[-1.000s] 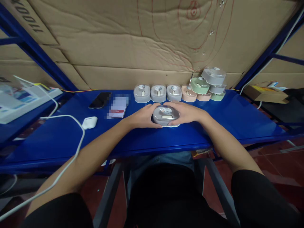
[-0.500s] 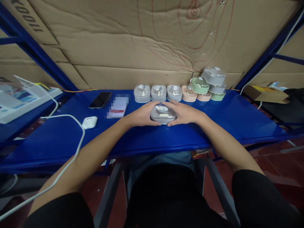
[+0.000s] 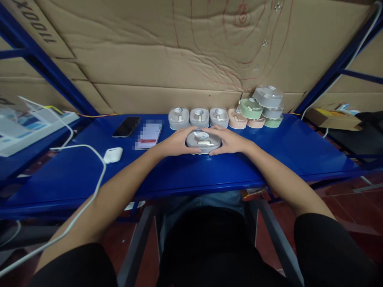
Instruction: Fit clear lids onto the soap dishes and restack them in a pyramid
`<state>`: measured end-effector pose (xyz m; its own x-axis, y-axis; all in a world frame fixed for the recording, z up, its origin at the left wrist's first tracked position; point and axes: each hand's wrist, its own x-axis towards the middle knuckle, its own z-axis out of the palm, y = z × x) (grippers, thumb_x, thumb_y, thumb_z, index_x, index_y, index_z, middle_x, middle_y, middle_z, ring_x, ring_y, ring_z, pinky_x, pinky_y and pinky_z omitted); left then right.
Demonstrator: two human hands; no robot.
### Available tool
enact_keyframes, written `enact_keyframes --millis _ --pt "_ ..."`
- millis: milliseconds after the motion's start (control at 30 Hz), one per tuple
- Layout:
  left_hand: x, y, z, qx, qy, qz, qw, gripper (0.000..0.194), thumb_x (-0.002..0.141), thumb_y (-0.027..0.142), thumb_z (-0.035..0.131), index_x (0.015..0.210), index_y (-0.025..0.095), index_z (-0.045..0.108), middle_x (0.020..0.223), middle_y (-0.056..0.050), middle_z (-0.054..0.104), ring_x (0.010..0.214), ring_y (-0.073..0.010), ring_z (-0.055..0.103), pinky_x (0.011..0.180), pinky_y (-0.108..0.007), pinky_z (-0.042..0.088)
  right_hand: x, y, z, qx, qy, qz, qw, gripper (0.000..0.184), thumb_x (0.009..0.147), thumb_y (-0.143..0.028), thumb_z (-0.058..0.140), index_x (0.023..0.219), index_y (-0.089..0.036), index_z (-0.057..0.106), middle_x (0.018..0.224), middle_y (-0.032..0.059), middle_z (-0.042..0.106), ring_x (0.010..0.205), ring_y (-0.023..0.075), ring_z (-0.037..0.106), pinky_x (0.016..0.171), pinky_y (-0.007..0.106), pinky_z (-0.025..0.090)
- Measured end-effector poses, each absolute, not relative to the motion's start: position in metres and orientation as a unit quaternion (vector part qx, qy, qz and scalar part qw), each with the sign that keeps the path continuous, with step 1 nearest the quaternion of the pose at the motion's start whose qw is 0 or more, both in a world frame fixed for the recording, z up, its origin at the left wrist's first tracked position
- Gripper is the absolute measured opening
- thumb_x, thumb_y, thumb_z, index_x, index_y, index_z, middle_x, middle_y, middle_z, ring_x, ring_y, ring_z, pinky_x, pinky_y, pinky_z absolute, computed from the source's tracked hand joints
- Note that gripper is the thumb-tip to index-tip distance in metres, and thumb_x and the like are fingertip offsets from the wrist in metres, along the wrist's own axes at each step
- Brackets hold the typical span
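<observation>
Container (image 3: pixel 204 142) between both hands' fingers (image 3: pixel 194 151), grey, clear-lidded, above blue table (image 3: pixel 185 175)

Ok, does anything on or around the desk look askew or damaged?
The cardboard behind the desk is creased and scrawled in red. A white cable runs across the left arm, so it may snag. The held grey box looks undamaged; no spill shows.
</observation>
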<state>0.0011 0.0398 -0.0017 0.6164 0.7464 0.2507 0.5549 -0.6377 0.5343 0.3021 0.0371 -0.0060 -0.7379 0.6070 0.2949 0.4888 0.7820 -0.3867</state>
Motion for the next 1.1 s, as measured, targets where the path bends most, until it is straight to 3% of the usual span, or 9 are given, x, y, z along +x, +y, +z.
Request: enact_keyframes --millis 167,300,500,633,867,1100 --pt "-0.001 0.039 0.000 0.852 0.362 0.283 0.251 0.097 0.075 0.060 0.094 0.156 0.023 0.056 0.157 -0.020 0.067 0.142 -0.0429 0.067 0.121 -0.061 0.053 0.302 0.034 0.007 -0.299 -0.914 0.116 0.248 0.102 0.082 -0.074 0.089 0.167 -0.030 0.056 0.135 0.0126 0.073 0.124 0.0376 0.069 0.113 0.062 0.056" --pt "0.002 0.043 -0.003 0.815 0.352 0.384 0.252 0.090 0.082 0.049 0.090 0.159 0.024 0.050 0.147 -0.019 0.071 0.133 -0.0368 0.071 0.109 -0.054 0.060 0.313 0.030 0.026 -0.324 -0.892 0.060 0.309 0.093 0.085 -0.081 0.081 0.160 -0.029 0.062 0.138 0.0133 0.073 0.126 0.0374 0.068 0.114 0.061 0.054" --pt "0.006 0.047 -0.010 0.807 0.373 0.414 0.197 0.072 0.089 0.042 0.079 0.153 0.021 0.053 0.130 -0.016 0.075 0.111 -0.0296 0.075 0.096 -0.049 0.062 0.342 0.042 0.037 -0.493 -0.759 -0.112 0.410 0.096 0.090 -0.084 0.072 0.165 -0.026 0.053 0.145 0.0185 0.065 0.133 0.0411 0.062 0.115 0.064 0.052" --pt "0.008 0.041 -0.009 0.829 0.381 0.363 0.190 0.069 0.091 0.045 0.075 0.153 0.021 0.054 0.133 -0.018 0.073 0.109 -0.0296 0.074 0.095 -0.049 0.063 0.347 0.051 0.032 -0.604 -0.679 -0.193 0.371 0.091 0.100 -0.077 0.061 0.169 -0.019 0.045 0.147 0.0239 0.058 0.133 0.0454 0.059 0.110 0.069 0.051" --pt "0.010 0.037 -0.007 0.838 0.383 0.337 0.194 0.063 0.093 0.045 0.072 0.150 0.024 0.057 0.133 -0.017 0.074 0.106 -0.0301 0.074 0.094 -0.050 0.063 0.316 0.080 0.026 -0.658 -0.645 -0.232 0.311 0.083 0.101 -0.072 0.063 0.158 -0.013 0.053 0.146 0.0293 0.055 0.130 0.0499 0.057 0.107 0.071 0.047" --pt "0.009 0.036 -0.007 0.851 0.373 0.330 0.170 0.058 0.095 0.046 0.070 0.146 0.021 0.059 0.131 -0.016 0.073 0.104 -0.0280 0.073 0.093 -0.048 0.062 0.292 0.096 0.021 -0.696 -0.629 -0.195 0.286 0.073 0.103 -0.071 0.061 0.140 -0.007 0.062 0.144 0.0336 0.056 0.132 0.0514 0.057 0.108 0.074 0.046"
